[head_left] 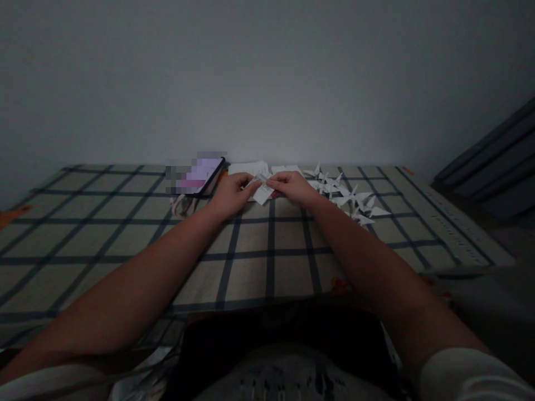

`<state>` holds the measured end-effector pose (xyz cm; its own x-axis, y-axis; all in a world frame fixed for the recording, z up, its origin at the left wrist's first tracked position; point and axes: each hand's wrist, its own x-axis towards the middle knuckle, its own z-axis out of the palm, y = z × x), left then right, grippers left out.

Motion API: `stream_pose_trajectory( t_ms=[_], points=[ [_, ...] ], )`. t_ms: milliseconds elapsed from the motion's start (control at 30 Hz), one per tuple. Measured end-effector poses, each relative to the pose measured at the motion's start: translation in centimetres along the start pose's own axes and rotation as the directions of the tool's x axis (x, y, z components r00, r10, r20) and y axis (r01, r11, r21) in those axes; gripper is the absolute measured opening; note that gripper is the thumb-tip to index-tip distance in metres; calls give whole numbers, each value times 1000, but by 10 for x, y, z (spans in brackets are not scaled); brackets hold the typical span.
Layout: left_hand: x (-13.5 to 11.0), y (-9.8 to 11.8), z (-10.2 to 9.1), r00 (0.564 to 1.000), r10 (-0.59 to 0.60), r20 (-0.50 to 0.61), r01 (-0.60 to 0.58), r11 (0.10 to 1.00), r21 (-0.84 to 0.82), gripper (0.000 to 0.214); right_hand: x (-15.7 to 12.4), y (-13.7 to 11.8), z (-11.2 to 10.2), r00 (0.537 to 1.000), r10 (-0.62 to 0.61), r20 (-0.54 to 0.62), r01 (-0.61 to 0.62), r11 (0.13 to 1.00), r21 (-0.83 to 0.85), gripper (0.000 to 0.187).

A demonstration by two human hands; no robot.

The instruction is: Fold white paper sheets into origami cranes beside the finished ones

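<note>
At the far middle of the grey checked cloth [267, 245], I see a small white folded paper piece [263, 193] pinched at its ends by the left hand [231, 194] and right hand [293, 188]. Dim light hides its folds. Flat white paper sheets [249, 167] lie just behind it, with white folded paper cranes [349, 197] to the right and a black-edged phone [200, 177], its screen blurred, to the left.

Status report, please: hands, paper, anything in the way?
Left hand and right hand both pinch one white paper. Folded cranes close on the right, phone on the left, flat sheets behind.
</note>
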<state>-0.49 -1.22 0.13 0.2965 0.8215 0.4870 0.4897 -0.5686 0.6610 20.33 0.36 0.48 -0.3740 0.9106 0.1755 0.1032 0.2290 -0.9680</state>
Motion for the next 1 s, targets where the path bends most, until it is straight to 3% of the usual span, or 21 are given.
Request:
stream_pose_trajectory(
  t_ms=[233, 433, 633, 867, 1000],
  points=[
    [0, 3, -1, 1000, -13, -15, 14, 999, 45, 42, 0, 0, 1, 999, -11, -42, 7, 994, -107, 18],
    [1, -3, -2, 999, -49, -22, 49, 999, 3, 39, -2, 2, -1, 987, -12, -161, -27, 972, -235, 39],
    [0, -3, 1, 995, -99, -15, 96, 986, -139, 35, -5, -1, 3, 998, -68, -19, 64, 986, -156, 33],
    [-1, -2, 4, 994, -106, 26, 109, 976, -186, 38, -5, -6, 8, 1000, -8, 11, 9, 1000, -19, 16],
    [-1, -6, 6, 991, -135, 16, 135, 963, -235, 41, -3, -5, 6, 999, -10, -42, 9, 1000, -29, 19]
  ],
)
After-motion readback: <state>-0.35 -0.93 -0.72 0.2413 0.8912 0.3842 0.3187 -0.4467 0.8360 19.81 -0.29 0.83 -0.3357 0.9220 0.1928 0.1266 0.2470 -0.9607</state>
